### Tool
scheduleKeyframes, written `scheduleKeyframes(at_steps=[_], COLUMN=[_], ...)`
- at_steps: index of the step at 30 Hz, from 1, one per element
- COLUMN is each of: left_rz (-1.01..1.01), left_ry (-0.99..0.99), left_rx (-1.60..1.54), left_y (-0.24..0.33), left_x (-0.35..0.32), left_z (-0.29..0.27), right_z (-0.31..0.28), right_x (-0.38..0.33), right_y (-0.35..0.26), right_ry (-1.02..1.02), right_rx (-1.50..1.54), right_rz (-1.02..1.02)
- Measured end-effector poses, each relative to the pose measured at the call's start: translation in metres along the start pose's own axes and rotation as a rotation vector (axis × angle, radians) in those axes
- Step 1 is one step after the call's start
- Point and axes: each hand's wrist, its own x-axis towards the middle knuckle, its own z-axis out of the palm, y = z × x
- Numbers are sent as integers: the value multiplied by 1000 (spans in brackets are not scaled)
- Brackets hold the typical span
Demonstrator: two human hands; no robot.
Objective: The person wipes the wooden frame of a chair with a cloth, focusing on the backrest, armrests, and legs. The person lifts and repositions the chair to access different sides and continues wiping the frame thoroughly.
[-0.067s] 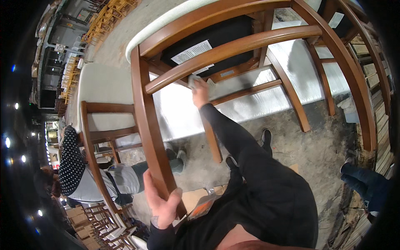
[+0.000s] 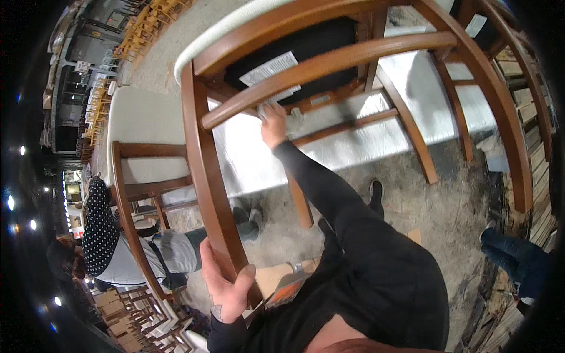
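Note:
A brown wooden chair [image 2: 207, 176] is tipped over in front of me, its black underside and white label facing up. My left hand [image 2: 226, 285] grips the chair's near leg close to its lower end. My right hand [image 2: 274, 122] reaches far up under the seat, closed on a pale cloth [image 2: 294, 117] and pressed against a wooden rail [image 2: 329, 59]. The black sleeve of my right arm runs from the lower middle up to that hand.
A second wooden chair [image 2: 126, 194] stands at the left. A person in a dotted top and grey trousers [image 2: 112, 241] crouches at the lower left. White plastic sheeting [image 2: 247, 153] covers the table edge. Another person's leg [image 2: 518, 253] shows at the right. Stacked chairs fill the upper left.

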Motion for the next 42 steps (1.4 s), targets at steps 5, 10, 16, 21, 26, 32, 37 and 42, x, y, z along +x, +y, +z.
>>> scheduleKeyframes(at_steps=[5,10,16,21,26,32,37,42], left_rz=[-42,24,-77,-52,-46,-66,-1,-28], left_ry=[28,-24,140,116,62,24,119,2], left_rx=[-22,24,-34,-59,-166,-201,-300,-180], left_y=[6,8,-1,-5,-8,-13,-12,-9], left_x=[4,12,1,-4,-7,-9,-8,-6], left_z=[-2,-4,-5,-12,-16,-18,-16,-29], right_z=[35,-2,6,-62,-183,-97,-40,-117], right_x=[9,7,2,6,60,22,0,30], right_y=[-70,-13,0,78,139,92,75,94], right_ry=[203,4,-19,-631,-212,-116,-324,123], right_rx=[438,68,-60,-724,-1069,-735,-494,-219], right_rz=[-229,165,-333,-424,-398,161,-359,6])
